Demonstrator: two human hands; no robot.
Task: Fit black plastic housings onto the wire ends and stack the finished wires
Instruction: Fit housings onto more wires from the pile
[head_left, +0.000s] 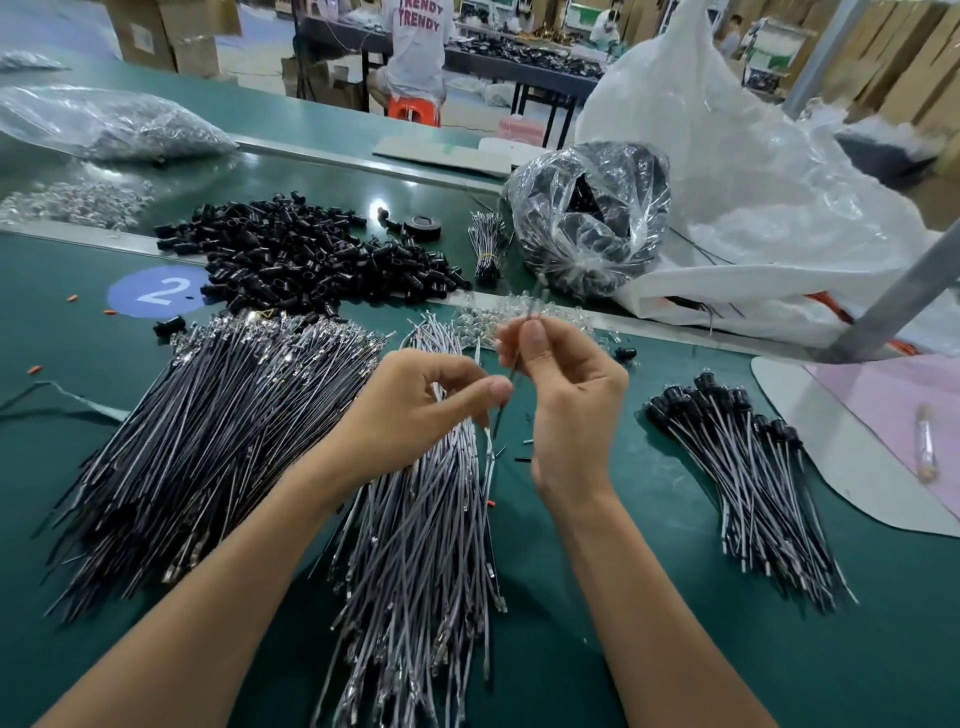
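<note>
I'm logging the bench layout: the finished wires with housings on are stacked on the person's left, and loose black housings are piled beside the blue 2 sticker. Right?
One slip: the head view shows the finished wires stacked on the person's right, not left. The loose black housings are indeed piled beside the blue 2 sticker.

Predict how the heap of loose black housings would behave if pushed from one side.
The heap of black housings would probably spread rather than slide as one, since the pieces lie loose. They look like short tubes, so some may roll on the smooth green table; a stray housing lies apart. Small and seemingly hollow, each is probably light.
</note>
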